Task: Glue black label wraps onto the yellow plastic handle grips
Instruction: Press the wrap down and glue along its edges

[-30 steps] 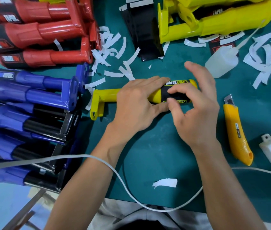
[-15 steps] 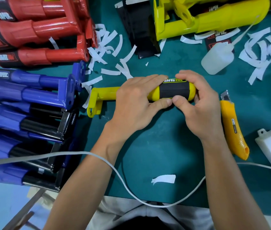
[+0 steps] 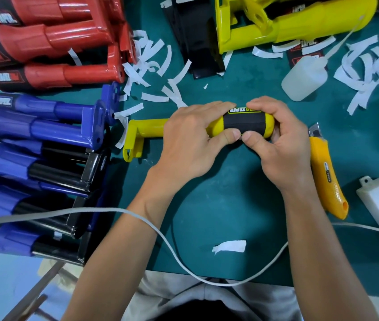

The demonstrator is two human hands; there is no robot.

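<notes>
A: Fingers (image 3: 230,135) of both hands are curled round the yellow handle grip (image 3: 149,129) now, thumbs tip to tip on the black label wrap (image 3: 244,123). A sec ago the right hand (image 3: 281,147) was splayed, index up, just pinching the wrap's edge.
B: So it's closed in. Grip rolled too?
A: Yep, away from the person. Logo was on top, now it's at the far edge w/ plain black up. Reckon the wrap's gone right round & they're pressing it down while the glue takes.
B: Left hand (image 3: 184,140)?
A: Same spot, clamping the mid-shaft. Grip's at the worktop (image 3: 230,200), just left of the yellow utility knife (image 3: 325,177), bracket end furthest from it. Resting or lifted, can't tell.
B: Looks?
A: Glossy yellow, rounded end nearest the knife. Band sits snug, no wrinkles showing. Seam's hidden, prob under the thumbs.
</notes>
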